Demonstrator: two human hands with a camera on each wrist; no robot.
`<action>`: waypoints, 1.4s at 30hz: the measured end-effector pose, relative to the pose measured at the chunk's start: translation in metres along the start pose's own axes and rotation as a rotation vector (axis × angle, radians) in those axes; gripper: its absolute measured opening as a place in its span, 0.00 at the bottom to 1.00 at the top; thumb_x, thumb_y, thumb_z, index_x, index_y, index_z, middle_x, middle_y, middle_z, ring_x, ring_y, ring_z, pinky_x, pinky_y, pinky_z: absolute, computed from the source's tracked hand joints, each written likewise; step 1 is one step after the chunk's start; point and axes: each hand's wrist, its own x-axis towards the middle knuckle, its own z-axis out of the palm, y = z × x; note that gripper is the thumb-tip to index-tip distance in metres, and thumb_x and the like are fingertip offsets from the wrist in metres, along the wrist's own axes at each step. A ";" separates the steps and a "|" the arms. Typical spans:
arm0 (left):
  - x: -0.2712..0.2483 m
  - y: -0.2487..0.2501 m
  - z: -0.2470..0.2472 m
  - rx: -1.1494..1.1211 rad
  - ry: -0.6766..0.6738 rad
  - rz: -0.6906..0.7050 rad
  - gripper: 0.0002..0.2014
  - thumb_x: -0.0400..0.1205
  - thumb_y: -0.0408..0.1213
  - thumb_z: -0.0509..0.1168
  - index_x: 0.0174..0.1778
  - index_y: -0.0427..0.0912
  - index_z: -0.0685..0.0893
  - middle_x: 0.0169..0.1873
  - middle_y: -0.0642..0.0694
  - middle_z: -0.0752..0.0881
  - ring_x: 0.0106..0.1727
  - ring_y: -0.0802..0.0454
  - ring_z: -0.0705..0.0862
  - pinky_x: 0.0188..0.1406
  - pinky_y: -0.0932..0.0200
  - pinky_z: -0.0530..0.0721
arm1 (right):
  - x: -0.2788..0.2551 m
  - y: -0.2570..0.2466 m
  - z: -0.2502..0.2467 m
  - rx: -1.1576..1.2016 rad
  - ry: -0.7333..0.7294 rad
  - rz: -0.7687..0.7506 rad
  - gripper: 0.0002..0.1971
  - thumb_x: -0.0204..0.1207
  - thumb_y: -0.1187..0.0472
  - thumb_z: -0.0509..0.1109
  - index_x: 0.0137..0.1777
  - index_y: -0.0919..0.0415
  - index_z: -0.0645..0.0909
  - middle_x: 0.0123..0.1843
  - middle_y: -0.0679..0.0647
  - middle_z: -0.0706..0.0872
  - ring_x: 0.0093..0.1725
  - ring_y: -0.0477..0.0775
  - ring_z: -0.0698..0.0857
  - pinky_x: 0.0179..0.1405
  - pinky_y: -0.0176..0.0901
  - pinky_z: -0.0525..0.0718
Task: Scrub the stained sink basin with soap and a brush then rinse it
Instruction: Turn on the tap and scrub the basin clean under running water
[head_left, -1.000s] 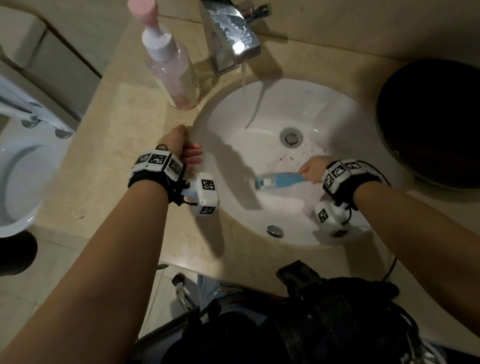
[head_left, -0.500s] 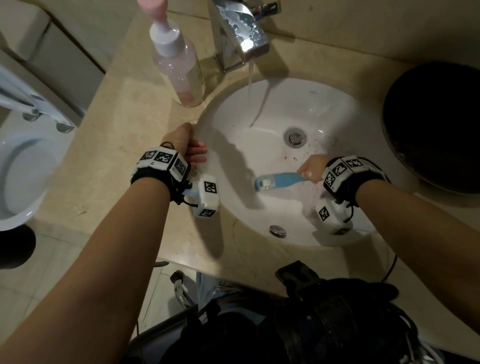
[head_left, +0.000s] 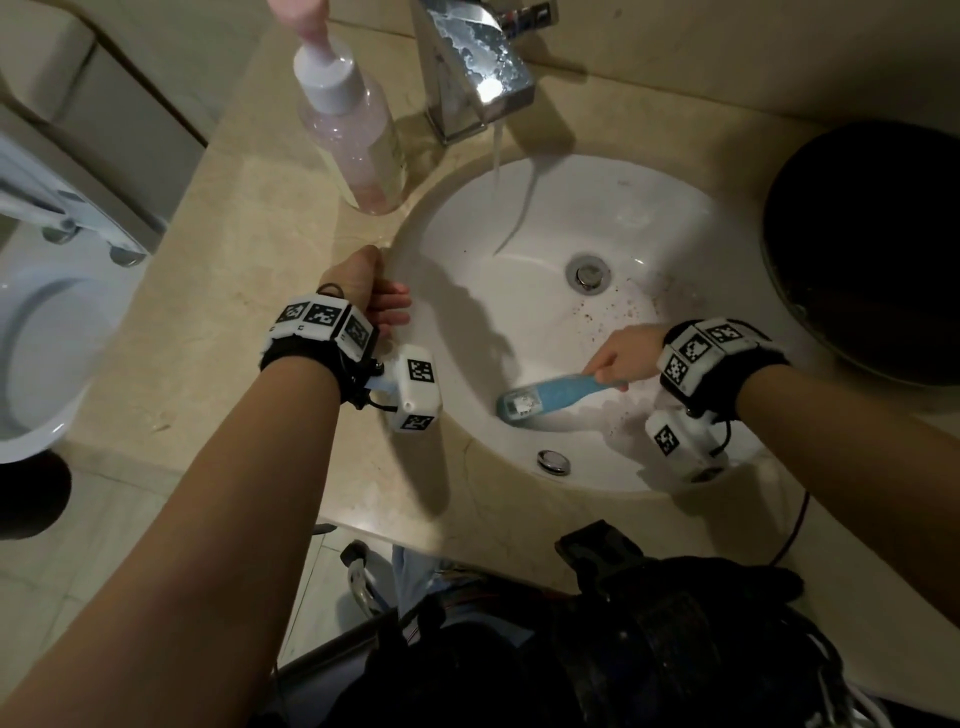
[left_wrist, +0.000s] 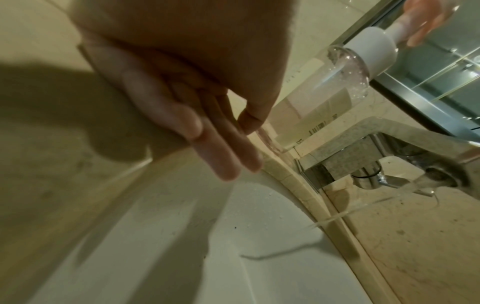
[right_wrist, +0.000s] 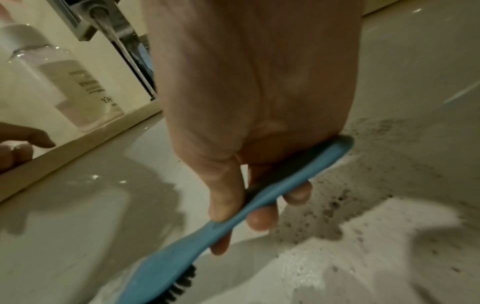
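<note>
Mid-scrub: right hand (head_left: 626, 356) grip wrapped on brush (head_left: 550, 396) in suds, specks remain near drain (head_left: 588, 273), tap running, left hand (head_left: 371, 291) relaxed empty on sink (head_left: 649, 208) rim, full rinse pending

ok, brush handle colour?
Blue brush handle, black bristles; clearest in the right wrist view.

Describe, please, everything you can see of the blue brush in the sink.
The blue brush looks like plastic, with a slim handle widening into a broader head that carries short dark bristles on its underside, seen in the right wrist view. The right hand grips the handle, thumb on top and fingers curled beneath. It lies low across the near part of the white sink basin, head pointing left, bristles down among the white foam and dark specks.
</note>
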 end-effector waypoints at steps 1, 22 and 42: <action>0.000 0.000 0.000 -0.003 0.002 0.002 0.19 0.81 0.48 0.52 0.31 0.41 0.79 0.11 0.52 0.82 0.11 0.55 0.79 0.26 0.61 0.67 | 0.001 0.000 0.000 -0.018 0.004 0.010 0.17 0.83 0.61 0.59 0.69 0.54 0.81 0.39 0.49 0.87 0.40 0.47 0.79 0.48 0.38 0.77; 0.001 0.001 0.000 0.004 -0.008 0.000 0.20 0.82 0.48 0.52 0.30 0.41 0.78 0.10 0.51 0.81 0.10 0.55 0.79 0.26 0.62 0.68 | 0.019 -0.005 -0.025 -0.034 0.445 0.247 0.14 0.81 0.66 0.61 0.61 0.69 0.83 0.58 0.64 0.86 0.53 0.64 0.85 0.52 0.45 0.81; -0.002 0.004 0.000 -0.045 -0.004 -0.028 0.21 0.81 0.50 0.53 0.28 0.41 0.77 0.10 0.50 0.80 0.09 0.54 0.77 0.22 0.64 0.66 | 0.040 -0.045 -0.067 0.038 0.599 0.325 0.11 0.77 0.60 0.65 0.57 0.61 0.80 0.53 0.62 0.83 0.58 0.65 0.83 0.63 0.56 0.75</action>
